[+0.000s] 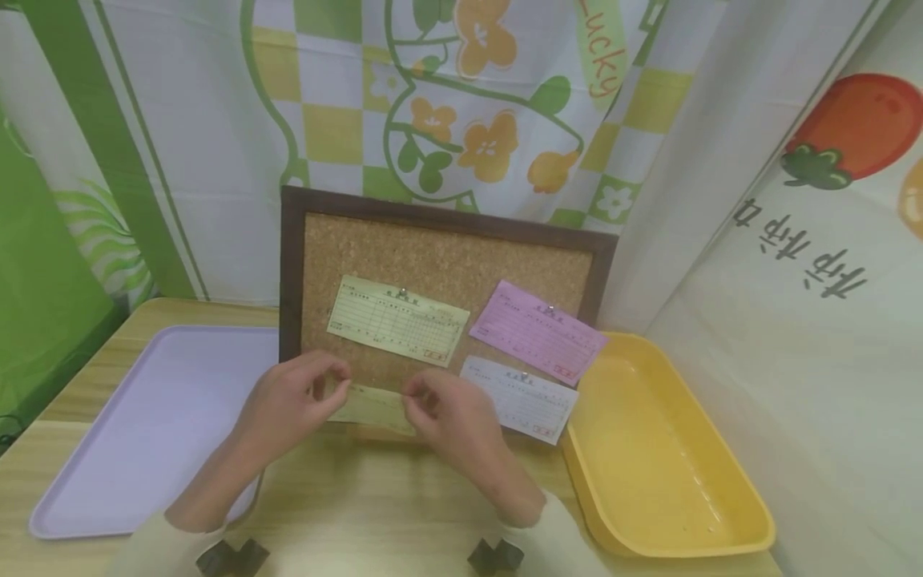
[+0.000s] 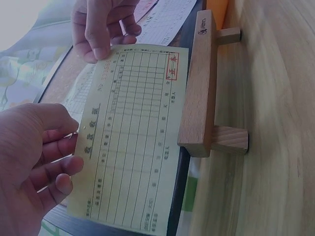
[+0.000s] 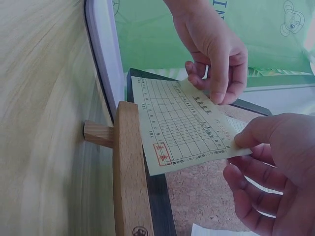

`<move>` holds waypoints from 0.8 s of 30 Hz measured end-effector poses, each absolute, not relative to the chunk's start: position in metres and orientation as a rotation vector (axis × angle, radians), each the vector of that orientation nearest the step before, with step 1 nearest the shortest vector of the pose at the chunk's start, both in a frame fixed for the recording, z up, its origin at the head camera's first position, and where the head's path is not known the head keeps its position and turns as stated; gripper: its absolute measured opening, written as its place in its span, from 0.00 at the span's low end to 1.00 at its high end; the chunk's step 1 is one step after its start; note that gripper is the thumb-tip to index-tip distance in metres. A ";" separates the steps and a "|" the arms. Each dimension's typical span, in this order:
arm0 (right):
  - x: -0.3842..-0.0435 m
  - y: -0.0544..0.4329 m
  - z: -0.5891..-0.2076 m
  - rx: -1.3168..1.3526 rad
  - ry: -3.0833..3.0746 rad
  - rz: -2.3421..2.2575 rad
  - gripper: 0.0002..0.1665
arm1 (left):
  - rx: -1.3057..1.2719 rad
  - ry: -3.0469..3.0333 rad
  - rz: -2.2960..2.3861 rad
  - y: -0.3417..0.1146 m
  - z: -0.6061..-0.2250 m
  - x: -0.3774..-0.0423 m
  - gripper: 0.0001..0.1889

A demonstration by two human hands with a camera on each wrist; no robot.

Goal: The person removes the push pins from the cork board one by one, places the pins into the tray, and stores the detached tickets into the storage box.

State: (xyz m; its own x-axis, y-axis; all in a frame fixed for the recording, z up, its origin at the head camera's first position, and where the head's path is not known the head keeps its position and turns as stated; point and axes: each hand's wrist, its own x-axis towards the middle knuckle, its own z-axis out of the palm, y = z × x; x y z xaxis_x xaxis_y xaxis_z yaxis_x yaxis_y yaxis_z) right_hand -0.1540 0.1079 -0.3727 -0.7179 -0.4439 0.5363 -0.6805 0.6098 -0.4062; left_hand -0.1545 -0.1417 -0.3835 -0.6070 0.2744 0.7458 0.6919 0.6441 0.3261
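Observation:
A pale yellow printed receipt slip (image 2: 133, 132) with a red stamp is held up between both hands, low in front of a framed corkboard (image 1: 433, 240). My left hand (image 1: 288, 401) pinches its top edge, thumb on the printed side. At the upper corner by the red number, my right hand (image 1: 457, 409) pinches the paper between thumb and fingers. On the cork above hangs another yellow slip (image 1: 397, 320), with a pink slip (image 1: 541, 332) and a white slip (image 1: 519, 401) to the right. Small clips or pins show at their top edges.
A wooden stand (image 2: 199, 88) supports the board's lower edge. Left of the board lies a lavender tray (image 1: 180, 401) on the wooden table (image 1: 346, 513); to the right is a deep yellow tray (image 1: 649, 449). Printed curtains (image 1: 332, 72) hang right behind.

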 end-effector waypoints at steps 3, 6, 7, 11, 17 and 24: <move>-0.153 0.112 -0.374 0.892 -2.461 0.860 0.04 | -0.752 -2.194 -0.797 -0.144 -0.384 -0.152 0.11; -0.150 0.116 -0.374 0.877 -2.465 0.854 0.05 | -0.746 -2.206 -0.796 -0.146 -0.384 -0.150 0.10; -0.149 0.118 -0.374 0.874 -2.463 0.855 0.05 | -0.746 -2.211 -0.799 -0.146 -0.384 -0.149 0.10; -0.145 0.126 -0.373 0.845 -2.468 0.853 0.06 | -0.751 -2.211 -0.806 -0.150 -0.383 -0.145 0.09; -0.138 0.138 -0.371 0.773 -2.527 0.868 0.06 | -0.741 -2.199 -0.771 -0.158 -0.383 -0.141 0.11; -0.130 0.157 -0.366 0.698 -2.564 0.859 0.10 | -0.746 -2.175 -0.759 -0.167 -0.385 -0.135 0.12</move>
